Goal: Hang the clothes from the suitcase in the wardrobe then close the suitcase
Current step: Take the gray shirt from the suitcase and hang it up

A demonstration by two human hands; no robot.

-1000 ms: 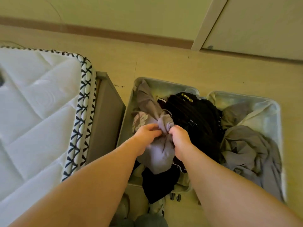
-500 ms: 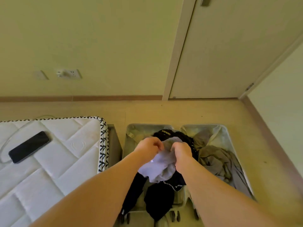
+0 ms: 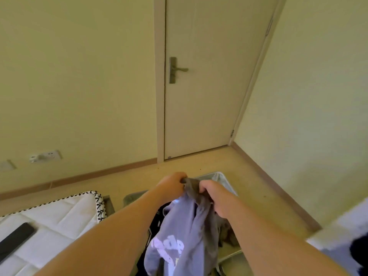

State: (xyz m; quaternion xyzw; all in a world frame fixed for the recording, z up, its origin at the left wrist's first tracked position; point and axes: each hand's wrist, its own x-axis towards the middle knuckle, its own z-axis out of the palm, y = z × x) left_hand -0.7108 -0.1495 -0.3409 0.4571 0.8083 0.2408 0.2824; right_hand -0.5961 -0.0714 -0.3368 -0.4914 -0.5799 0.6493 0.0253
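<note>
**Head view, forward and down.** The left hand [image 3: 172, 185] and the right hand [image 3: 216, 198] were held close together above the open suitcase [image 3: 224, 181]. Each had its fingers curled tightly round the bunched top edge of a purple garment [image 3: 179, 232], and the fingertips themselves were buried in the cloth.

The garment hung below the two fists, with a pale print showing on its lower part. Its hem fell outside the frame, so whether it touched the suitcase could not be told. The cloth between the fists looked grey-brown, and whether that was the same garment or a second piece could not be told.

Dark clothes [image 3: 154, 220] lay in the suitcase to the left of the hanging garment, and grey clothes [image 3: 227, 235] lay to its right. Only a far corner of the suitcase rim showed clearly.

A mattress [image 3: 59, 214] with a phone [image 3: 16, 239] on it lay to the left, and a shut door [image 3: 209, 96] stood ahead. No wardrobe or hanger was in view.

**Judged state of the task: early.** One garment was lifted clear of the suitcase but not yet hung. At least two heaps of clothes lay in the suitcase, which was open. Both the hanging and the closing were therefore left to do.
</note>
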